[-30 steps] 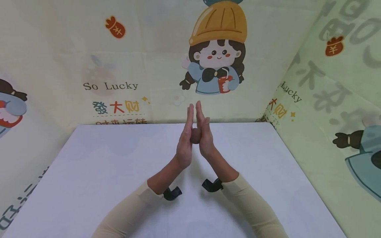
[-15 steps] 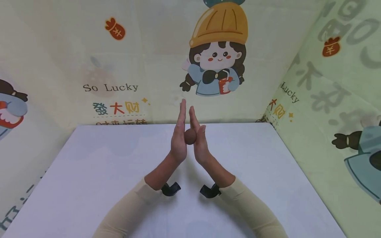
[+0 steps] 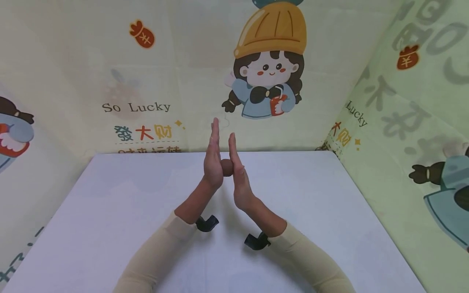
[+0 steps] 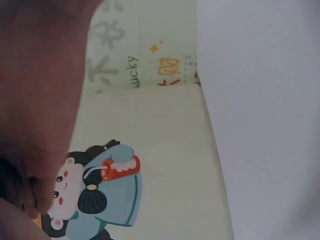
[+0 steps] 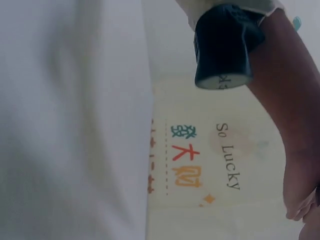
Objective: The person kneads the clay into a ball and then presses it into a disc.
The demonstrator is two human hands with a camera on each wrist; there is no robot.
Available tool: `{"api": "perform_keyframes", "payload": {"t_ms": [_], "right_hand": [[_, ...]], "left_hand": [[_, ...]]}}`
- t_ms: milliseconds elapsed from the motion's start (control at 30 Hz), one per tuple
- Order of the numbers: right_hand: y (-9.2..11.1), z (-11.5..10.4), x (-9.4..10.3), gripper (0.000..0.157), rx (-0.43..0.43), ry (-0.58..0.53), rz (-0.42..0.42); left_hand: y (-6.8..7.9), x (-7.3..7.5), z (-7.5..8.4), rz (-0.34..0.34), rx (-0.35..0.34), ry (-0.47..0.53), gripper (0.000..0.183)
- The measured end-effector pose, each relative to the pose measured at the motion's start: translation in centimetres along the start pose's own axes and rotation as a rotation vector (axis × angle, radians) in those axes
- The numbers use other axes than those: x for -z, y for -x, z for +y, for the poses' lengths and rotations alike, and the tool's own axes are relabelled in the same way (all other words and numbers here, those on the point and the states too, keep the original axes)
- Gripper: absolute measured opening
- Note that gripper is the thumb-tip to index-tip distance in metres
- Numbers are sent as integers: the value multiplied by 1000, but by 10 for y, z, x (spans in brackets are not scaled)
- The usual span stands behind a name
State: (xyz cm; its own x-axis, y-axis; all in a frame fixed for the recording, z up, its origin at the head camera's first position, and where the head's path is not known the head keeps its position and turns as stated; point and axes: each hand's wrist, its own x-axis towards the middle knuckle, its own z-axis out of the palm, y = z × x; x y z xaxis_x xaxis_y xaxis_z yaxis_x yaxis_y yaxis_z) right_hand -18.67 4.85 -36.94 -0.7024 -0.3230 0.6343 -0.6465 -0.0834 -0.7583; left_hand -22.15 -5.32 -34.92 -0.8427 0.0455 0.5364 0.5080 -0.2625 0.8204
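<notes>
A small brown ball (image 3: 227,167) sits between the two palms in the head view, held up above the white table. My left hand (image 3: 213,165) presses it from the left, fingers straight and pointing up and away. From the other side my right hand (image 3: 240,181) presses against it with straight fingers, set a little lower than the left. Skin of a hand and wrist (image 4: 40,100) fills the left edge of the left wrist view, where the ball cannot be made out. The right wrist view shows a forearm (image 5: 285,85), and the ball is hidden there.
The white table (image 3: 128,203) spreads beneath both arms. Behind it stands a printed cloth backdrop (image 3: 198,61) with cartoon figures and lettering, continuing along both sides. A black wrist camera (image 3: 207,224) juts inward from the left wrist, and another black camera (image 3: 257,241) from the right.
Both hands have shifted left with the ball between them. The left hand has slid forward and the right hand back, so their fingertips are now offset.
</notes>
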Motion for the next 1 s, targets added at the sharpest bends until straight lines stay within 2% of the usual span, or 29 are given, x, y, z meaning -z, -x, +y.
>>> {"api": "perform_keyframes", "payload": {"t_ms": [167,600,733,933,1000], "right_hand": [[1,-3,-3,90,43,25,3],[-3,-13,4,76,47,40,28],[-7,-16,8,75,29,19,42],[-11,-18,16,73,-19,-25,68],[-12,-17,18,71,-30,-30,69]], "left_hand": [[-4,5,-7,10,33,2,65],[4,3,-22,-82,55,-67,67],[7,-3,-22,-116,34,-88,66],[14,-11,-23,-170,-51,-173,66],[17,-13,-23,-178,-64,-174,66]]}}
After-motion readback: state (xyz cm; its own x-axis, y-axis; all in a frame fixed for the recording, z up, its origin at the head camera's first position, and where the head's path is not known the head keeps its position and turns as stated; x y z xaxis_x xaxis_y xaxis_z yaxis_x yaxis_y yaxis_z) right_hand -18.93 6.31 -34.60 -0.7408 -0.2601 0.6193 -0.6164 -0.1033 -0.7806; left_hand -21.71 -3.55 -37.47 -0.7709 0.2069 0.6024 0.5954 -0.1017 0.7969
